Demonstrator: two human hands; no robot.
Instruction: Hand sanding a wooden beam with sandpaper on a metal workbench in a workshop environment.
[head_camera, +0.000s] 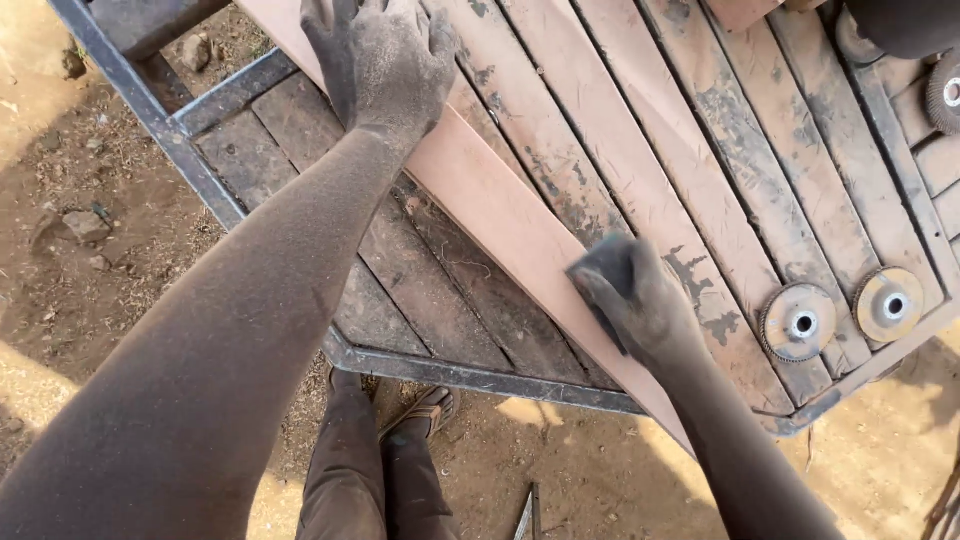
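My left hand (385, 60) lies palm down, fingers spread and flat, on the far stretch of the long wooden board (500, 215), pressing it onto the slatted workbench (640, 130); it grips nothing, it just bears down. The board runs slantwise from the upper left, under that hand, down to the lower right, where its near end juts past the dark metal frame (470, 378) of the bench and over the dirt ground (80, 260). That long axis is the line that matters: both my hands sit on it, the left at the far end, the right much closer to my body.

My right hand (640, 305) is curled around a dark sanding block (603, 268), fingers wrapped over its top, holding its face against the board's upper surface just beside the near edge. The bare length of board lies between my two hands, up and to the left of the block.

Further right, two flap discs (800, 322) (888, 305) rest flat on the slats, near the bench's corner and well apart from the board.
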